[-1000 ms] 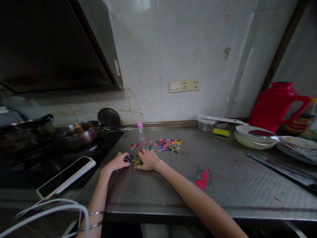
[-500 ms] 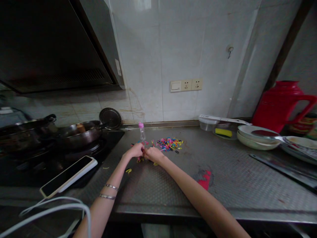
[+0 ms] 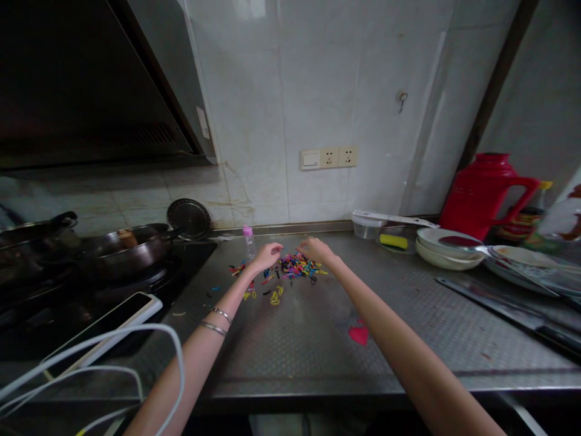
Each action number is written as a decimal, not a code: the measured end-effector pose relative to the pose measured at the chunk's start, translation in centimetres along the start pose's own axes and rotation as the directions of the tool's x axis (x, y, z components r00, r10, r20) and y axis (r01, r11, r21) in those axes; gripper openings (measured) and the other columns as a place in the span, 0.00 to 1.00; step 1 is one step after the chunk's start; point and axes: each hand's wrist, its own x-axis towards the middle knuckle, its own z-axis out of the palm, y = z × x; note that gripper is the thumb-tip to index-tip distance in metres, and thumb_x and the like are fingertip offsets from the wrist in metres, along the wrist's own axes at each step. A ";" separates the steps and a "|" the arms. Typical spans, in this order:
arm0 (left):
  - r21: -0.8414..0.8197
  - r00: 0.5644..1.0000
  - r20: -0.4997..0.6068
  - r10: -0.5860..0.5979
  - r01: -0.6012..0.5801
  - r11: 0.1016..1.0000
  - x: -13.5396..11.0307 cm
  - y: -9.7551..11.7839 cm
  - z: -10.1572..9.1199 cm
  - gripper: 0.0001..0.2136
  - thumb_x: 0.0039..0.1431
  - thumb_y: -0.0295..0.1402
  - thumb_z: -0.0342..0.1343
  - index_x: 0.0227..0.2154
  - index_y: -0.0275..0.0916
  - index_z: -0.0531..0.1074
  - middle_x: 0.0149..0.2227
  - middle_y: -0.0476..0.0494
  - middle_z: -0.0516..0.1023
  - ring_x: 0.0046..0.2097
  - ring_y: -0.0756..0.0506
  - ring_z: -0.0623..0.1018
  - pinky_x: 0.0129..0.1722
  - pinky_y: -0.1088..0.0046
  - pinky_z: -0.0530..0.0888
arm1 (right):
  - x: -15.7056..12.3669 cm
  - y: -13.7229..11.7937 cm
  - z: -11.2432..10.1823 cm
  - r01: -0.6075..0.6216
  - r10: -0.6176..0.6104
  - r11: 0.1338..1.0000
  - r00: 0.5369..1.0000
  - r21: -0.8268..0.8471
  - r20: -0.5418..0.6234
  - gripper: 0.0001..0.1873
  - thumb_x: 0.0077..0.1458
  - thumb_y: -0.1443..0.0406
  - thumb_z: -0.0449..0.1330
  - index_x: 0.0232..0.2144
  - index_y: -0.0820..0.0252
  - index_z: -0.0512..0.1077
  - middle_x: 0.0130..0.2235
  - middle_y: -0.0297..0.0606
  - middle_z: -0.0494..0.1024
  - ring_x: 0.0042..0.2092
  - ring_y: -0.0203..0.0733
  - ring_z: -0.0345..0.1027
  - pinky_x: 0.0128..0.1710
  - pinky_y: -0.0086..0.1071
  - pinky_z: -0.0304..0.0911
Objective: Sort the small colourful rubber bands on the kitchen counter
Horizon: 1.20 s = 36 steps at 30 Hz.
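A heap of small coloured bands (image 3: 297, 266) lies on the steel counter (image 3: 318, 327), with loose ones (image 3: 273, 297) scattered toward me. My left hand (image 3: 267, 255) hovers just left of the heap, fingers loosely curled and apart. My right hand (image 3: 314, 247) reaches over the heap's far side, fingers bent downward; whether anything is in them I cannot see. A small clear bottle with a pink cap (image 3: 248, 241) stands upright just left of my left hand. Two bangles (image 3: 218, 321) circle my left wrist.
A stove with dark pans (image 3: 122, 248) and a round lid (image 3: 188, 218) is at the left. A phone (image 3: 113, 321) and white cables (image 3: 91, 363) lie near the front left. Bowls and plates (image 3: 447, 248), a red jug (image 3: 485, 188) and a knife (image 3: 503, 315) sit at the right.
Both hands have moved away from me, from the scattered bands near the middle up to the main heap. They were pressed together and are now apart. Some bands lie left behind.
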 end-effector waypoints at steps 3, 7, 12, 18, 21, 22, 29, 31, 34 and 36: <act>-0.009 0.999 0.036 0.005 -0.005 1.000 -0.6 -0.4 -0.6 0.11 0.47 0.25 0.50 0.34 0.30 0.72 0.35 0.40 0.76 0.38 0.48 0.74 0.42 0.72 0.69 | -0.8 -0.6 0.3 0.040 -0.040 0.999 0.999 -0.001 0.003 0.17 0.52 0.55 0.51 0.37 0.56 0.74 0.43 0.43 0.72 0.44 0.42 0.66 0.40 0.28 0.58; 0.008 0.999 0.022 -0.048 0.048 0.999 -1.3 -1.1 -1.3 0.09 0.47 0.30 0.51 0.26 0.30 0.73 0.26 0.43 0.75 0.30 0.49 0.73 0.33 0.74 0.69 | -1.8 -3.4 1.2 0.163 -0.165 0.986 0.985 0.037 0.046 0.14 0.50 0.61 0.53 0.38 0.53 0.73 0.44 0.39 0.72 0.43 0.41 0.66 0.38 0.27 0.59; 0.063 0.994 -0.040 -0.097 0.100 0.993 -1.3 -1.8 -1.0 0.07 0.42 0.23 0.52 0.27 0.30 0.72 0.26 0.44 0.74 0.28 0.51 0.72 0.29 0.76 0.69 | -2.6 -6.7 2.4 0.251 -0.257 0.964 0.965 0.090 0.053 0.14 0.49 0.63 0.53 0.39 0.54 0.73 0.41 0.40 0.74 0.42 0.40 0.67 0.39 0.26 0.58; 0.030 0.996 -0.088 -0.008 0.011 0.999 -1.9 -2.2 -0.9 0.15 0.44 0.23 0.52 0.38 0.33 0.71 0.36 0.42 0.75 0.33 0.51 0.73 0.34 0.75 0.70 | -3.8 -7.8 3.9 0.303 -0.337 0.938 0.908 0.166 0.248 0.29 0.41 0.47 0.57 0.44 0.55 0.70 0.40 0.41 0.74 0.41 0.45 0.67 0.35 0.29 0.60; 0.052 0.995 -0.100 0.001 0.004 0.999 -2.0 -2.2 -1.0 0.10 0.45 0.25 0.51 0.32 0.32 0.72 0.29 0.44 0.75 0.31 0.50 0.72 0.33 0.74 0.70 | -4.5 -8.1 4.5 0.369 -0.419 0.905 0.859 0.213 0.293 0.34 0.37 0.47 0.59 0.45 0.57 0.69 0.38 0.41 0.75 0.40 0.45 0.67 0.34 0.29 0.60; 0.070 0.994 -0.112 0.000 0.008 0.998 -2.0 -2.2 -1.0 0.08 0.45 0.25 0.51 0.30 0.32 0.72 0.27 0.45 0.74 0.30 0.50 0.72 0.33 0.74 0.70 | -4.6 -8.3 4.6 0.397 -0.455 0.887 0.841 0.236 0.293 0.32 0.37 0.48 0.60 0.44 0.59 0.70 0.38 0.41 0.75 0.40 0.45 0.67 0.34 0.29 0.60; 0.151 0.986 -0.162 -0.032 0.056 0.987 -2.0 -1.1 0.6 0.11 0.44 0.24 0.54 0.34 0.33 0.71 0.35 0.43 0.73 0.31 0.51 0.72 0.34 0.74 0.70 | -5.5 -8.7 5.0 0.335 -0.471 0.861 0.809 0.382 0.352 0.18 0.38 0.66 0.62 0.36 0.63 0.73 0.35 0.37 0.76 0.33 0.35 0.67 0.29 0.23 0.59; 0.119 0.990 -0.139 -0.039 0.056 0.991 -2.3 -0.7 1.2 0.15 0.46 0.28 0.55 0.39 0.33 0.69 0.40 0.40 0.71 0.33 0.50 0.73 0.36 0.73 0.70 | -5.8 -8.6 5.1 0.272 -0.438 0.870 0.810 0.412 0.389 0.13 0.40 0.69 0.60 0.34 0.64 0.74 0.31 0.36 0.76 0.29 0.33 0.67 0.26 0.21 0.58; 0.094 0.997 -0.070 -0.013 0.020 0.995 -3.0 -0.4 1.7 0.20 0.48 0.36 0.56 0.45 0.34 0.66 0.46 0.36 0.69 0.41 0.46 0.73 0.41 0.71 0.69 | -6.1 -8.6 5.2 0.197 -0.419 0.858 0.802 0.473 0.426 0.11 0.43 0.72 0.56 0.31 0.65 0.75 0.25 0.36 0.76 0.24 0.31 0.67 0.22 0.20 0.57; 0.107 0.998 -0.055 -0.008 0.014 0.994 -3.6 -0.5 1.4 0.22 0.49 0.39 0.54 0.46 0.33 0.65 0.49 0.35 0.67 0.45 0.45 0.71 0.45 0.70 0.67 | -6.2 -8.8 5.1 0.179 -0.418 0.851 0.798 0.493 0.433 0.11 0.44 0.72 0.54 0.29 0.66 0.75 0.23 0.36 0.75 0.22 0.31 0.67 0.20 0.19 0.57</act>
